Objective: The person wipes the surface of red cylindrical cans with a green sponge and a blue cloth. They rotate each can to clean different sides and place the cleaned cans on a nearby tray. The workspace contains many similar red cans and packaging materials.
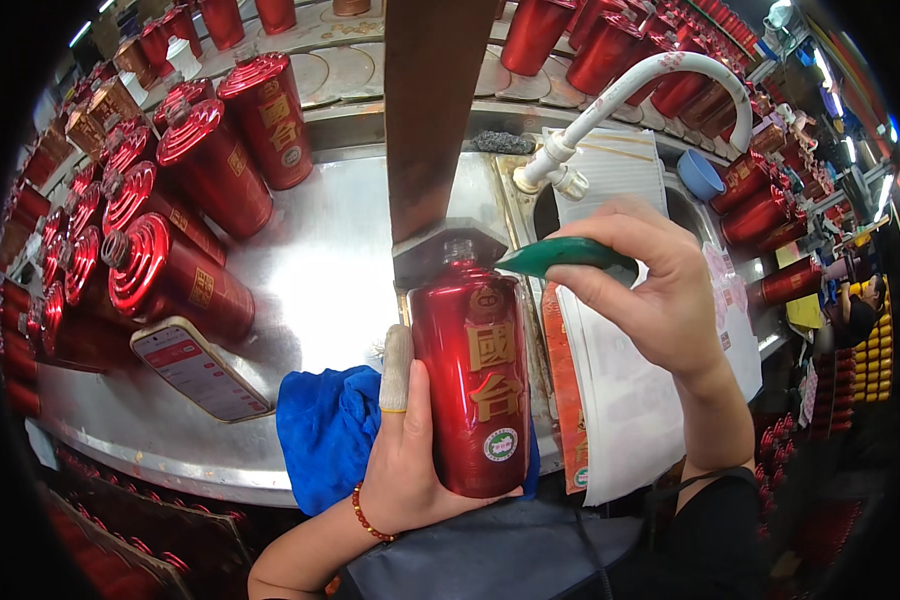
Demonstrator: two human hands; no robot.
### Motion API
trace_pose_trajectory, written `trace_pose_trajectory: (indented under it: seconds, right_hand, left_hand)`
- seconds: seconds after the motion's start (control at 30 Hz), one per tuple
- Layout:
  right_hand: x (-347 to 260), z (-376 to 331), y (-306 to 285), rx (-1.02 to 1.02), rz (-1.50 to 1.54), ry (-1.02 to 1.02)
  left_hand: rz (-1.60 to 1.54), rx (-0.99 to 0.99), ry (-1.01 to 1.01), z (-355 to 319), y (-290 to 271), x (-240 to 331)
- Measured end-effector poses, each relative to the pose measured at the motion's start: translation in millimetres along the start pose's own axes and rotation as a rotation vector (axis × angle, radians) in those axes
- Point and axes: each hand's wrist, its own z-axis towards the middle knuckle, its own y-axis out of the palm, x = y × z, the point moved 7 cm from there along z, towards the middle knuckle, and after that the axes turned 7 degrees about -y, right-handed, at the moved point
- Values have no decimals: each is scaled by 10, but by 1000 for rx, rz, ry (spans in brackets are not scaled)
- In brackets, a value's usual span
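A glossy red bottle point(467, 430) with gold characters and a round white-and-green sticker stands in front of me, its threaded neck bare. My left hand point(410, 470) is wrapped round its lower left side and base; a pale finger cot point(396, 368) covers one finger. Between the thumb and fingers of my right hand point(660, 285) is a flat, tapered green tool point(570, 255), whose exact kind I cannot make out. Its pointed tip is by the bottle's right shoulder; whether it touches is unclear. A blue cloth point(325, 425) lies beside the bottle, partly hidden.
Many red bottles point(205, 165) crowd the metal table point(340, 220) at left. A phone point(202, 370) leans against one. A brown post point(425, 110) rises ahead. To the right are white sheets point(625, 400), a curved white faucet point(660, 65) and a blue bowl point(700, 175). Several bottles line the far conveyor.
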Motion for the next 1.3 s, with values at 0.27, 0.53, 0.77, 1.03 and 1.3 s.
trace_pose_trajectory:
  seconds: [0.27,0.53,0.77,1.03,1.3]
  right_hand:
    - [-1,164,175,-203,190,-12]
    - [-73,244,194,-257,124,-118]
    - [-64,268,199,-183,101,-166]
    - [-12,298,102,-75,-66,-193]
    - [-2,279,39,-86,-3,-112]
  left_hand:
    - [-195,-29,23,-20,74,-74]
    - [-201,-35,2,-30,55,-60]
    - [-204,-20,0,-18,51,-58]
    - [-165,-26,39,22,23,-30]
    - [-87,-7,32,47,-20,18]
